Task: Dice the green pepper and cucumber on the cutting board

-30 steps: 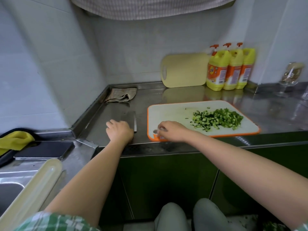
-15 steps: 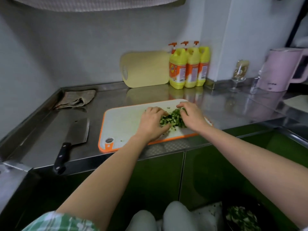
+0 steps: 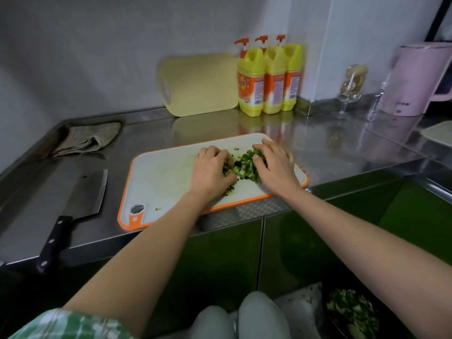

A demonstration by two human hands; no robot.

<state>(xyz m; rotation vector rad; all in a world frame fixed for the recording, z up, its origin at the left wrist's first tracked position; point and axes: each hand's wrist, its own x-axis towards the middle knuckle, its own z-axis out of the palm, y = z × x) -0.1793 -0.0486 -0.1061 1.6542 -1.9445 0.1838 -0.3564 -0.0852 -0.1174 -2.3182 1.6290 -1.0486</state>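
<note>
Far left, back of the steel counter (image 3: pixel 342 152): a crumpled grey-brown cloth (image 3: pixel 85 139) against the wall. Nearer the front edge lies a cleaver (image 3: pixel 83 192), flat on the steel, its black handle pointing toward the person, well apart from both hands.

Centre: a white cutting board (image 3: pixel 159 177) with an orange rim, set at a slant near the counter's front edge; hanging hole at its near left corner, one stray green bit just beside it. The diced green pieces (image 3: pixel 244 165) sit in one heap on the right half of the board.

Left hand (image 3: pixel 210 171) on the heap's left side, fingers curled, tips sunk in among the pieces. Right hand (image 3: pixel 274 165) on the heap's right side, fingers bent and slightly spread, cupped against it. The heap lies between the two palms.

Behind, leaning on the wall: a pale yellow board (image 3: pixel 200 84), then three yellow pump bottles (image 3: pixel 269 79) with orange labels, touching in a row. Further right a stemmed glass (image 3: pixel 352 86) with something inside, blurred, and a pink kettle (image 3: pixel 420 79).

Low right, below counter level: a dark bowl (image 3: pixel 352 311) holding chopped green pieces
</note>
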